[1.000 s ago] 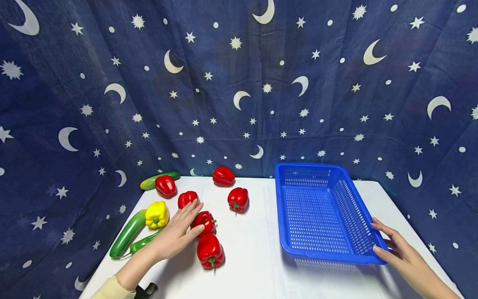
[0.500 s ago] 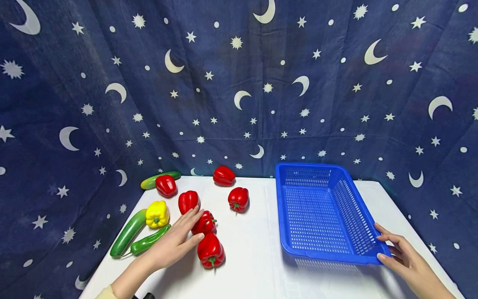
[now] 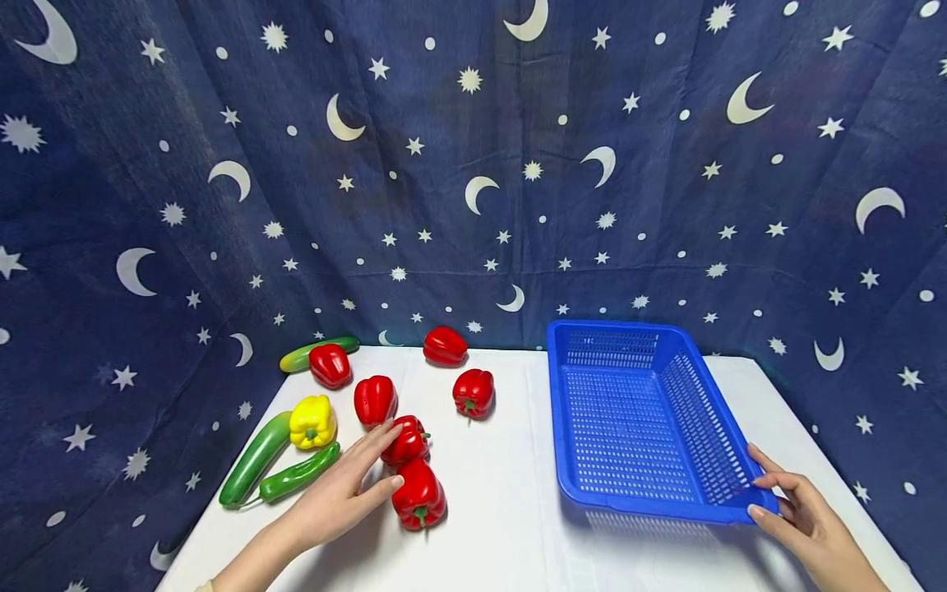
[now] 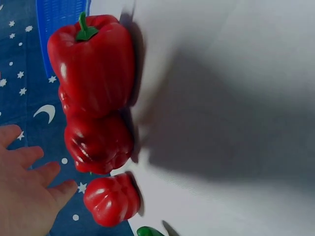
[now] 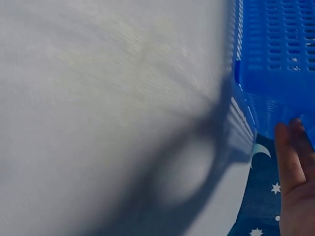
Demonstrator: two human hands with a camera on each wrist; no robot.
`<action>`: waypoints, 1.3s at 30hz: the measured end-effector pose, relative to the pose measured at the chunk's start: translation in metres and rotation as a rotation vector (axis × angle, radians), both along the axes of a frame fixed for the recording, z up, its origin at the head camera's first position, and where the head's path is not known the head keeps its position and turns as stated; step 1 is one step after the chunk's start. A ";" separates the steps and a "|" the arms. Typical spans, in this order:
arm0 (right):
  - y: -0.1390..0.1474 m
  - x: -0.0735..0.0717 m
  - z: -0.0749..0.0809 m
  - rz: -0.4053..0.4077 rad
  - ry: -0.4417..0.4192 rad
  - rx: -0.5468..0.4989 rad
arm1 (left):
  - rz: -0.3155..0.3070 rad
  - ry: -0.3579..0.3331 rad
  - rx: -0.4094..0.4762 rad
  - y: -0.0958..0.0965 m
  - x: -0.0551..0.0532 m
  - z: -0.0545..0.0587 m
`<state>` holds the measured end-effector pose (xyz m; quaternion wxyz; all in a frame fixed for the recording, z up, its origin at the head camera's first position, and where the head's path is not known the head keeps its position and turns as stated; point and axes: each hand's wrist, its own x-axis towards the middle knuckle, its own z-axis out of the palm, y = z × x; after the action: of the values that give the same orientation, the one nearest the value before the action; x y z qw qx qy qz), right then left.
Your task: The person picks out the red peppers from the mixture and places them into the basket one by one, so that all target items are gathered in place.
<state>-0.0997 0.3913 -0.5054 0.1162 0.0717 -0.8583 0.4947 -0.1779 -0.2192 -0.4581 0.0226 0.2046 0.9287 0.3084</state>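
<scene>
My left hand (image 3: 333, 501) reaches over the table with its fingers extended, fingertips overlapping the left side of a red bell pepper (image 3: 410, 441); contact cannot be told. Beside its thumb sits a nearer red bell pepper (image 3: 419, 496), and another red bell pepper (image 3: 375, 400) lies just beyond the fingers. In the left wrist view, the left fingers (image 4: 42, 169) are spread apart from the peppers and hold nothing. At the near right corner of a blue plastic basket (image 3: 565, 460), my right hand (image 3: 810, 522) has its loosely bent fingers and thumb at the rim.
Left of the peppers lie a yellow bell pepper (image 3: 312, 422), a green chili pepper (image 3: 299, 474) and a cucumber (image 3: 256, 460). Another cucumber (image 3: 320, 353) and more red peppers (image 3: 445, 346) are farther back. A starry blue curtain (image 3: 444, 205) borders the white table (image 3: 503, 510).
My left hand has drawn back slightly toward me, uncovering the farther red pepper and the chili pepper. My right hand has shifted a little to the right; the basket stays put.
</scene>
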 end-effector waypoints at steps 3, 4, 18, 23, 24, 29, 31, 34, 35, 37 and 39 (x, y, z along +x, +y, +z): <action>0.000 0.000 -0.003 0.003 -0.008 -0.078 | 0.019 -0.021 0.019 0.001 0.003 -0.003; 0.000 0.000 -0.004 0.005 -0.011 -0.111 | 0.023 -0.026 0.024 0.002 0.003 -0.004; -0.003 0.002 -0.016 0.146 0.082 -0.573 | 0.104 -0.122 0.104 0.006 0.010 -0.017; -0.003 0.005 -0.020 0.148 0.039 -0.631 | 0.088 -0.188 0.136 0.008 0.011 -0.024; -0.004 0.005 -0.021 0.147 0.032 -0.639 | 0.087 -0.204 0.140 0.008 0.011 -0.024; -0.006 0.006 -0.025 0.100 -0.011 -0.637 | 0.097 -0.272 0.164 0.010 0.013 -0.025; -0.007 0.006 -0.026 0.081 -0.023 -0.632 | 0.099 -0.287 0.169 0.010 0.014 -0.025; -0.008 0.006 -0.027 0.085 -0.007 -0.625 | 0.094 -0.307 0.175 0.010 0.014 -0.027; -0.008 0.006 -0.027 0.098 0.007 -0.629 | 0.090 -0.314 0.177 0.010 0.013 -0.028; -0.009 0.006 -0.027 0.121 0.032 -0.629 | 0.077 -0.334 0.185 0.010 0.013 -0.030; -0.009 0.005 -0.027 0.135 0.055 -0.628 | 0.062 -0.360 0.199 0.010 0.013 -0.032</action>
<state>-0.0947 0.3823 -0.5324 0.1229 0.1025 -0.6534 0.7399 -0.1647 -0.2094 -0.4902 0.1583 0.1188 0.8805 0.4308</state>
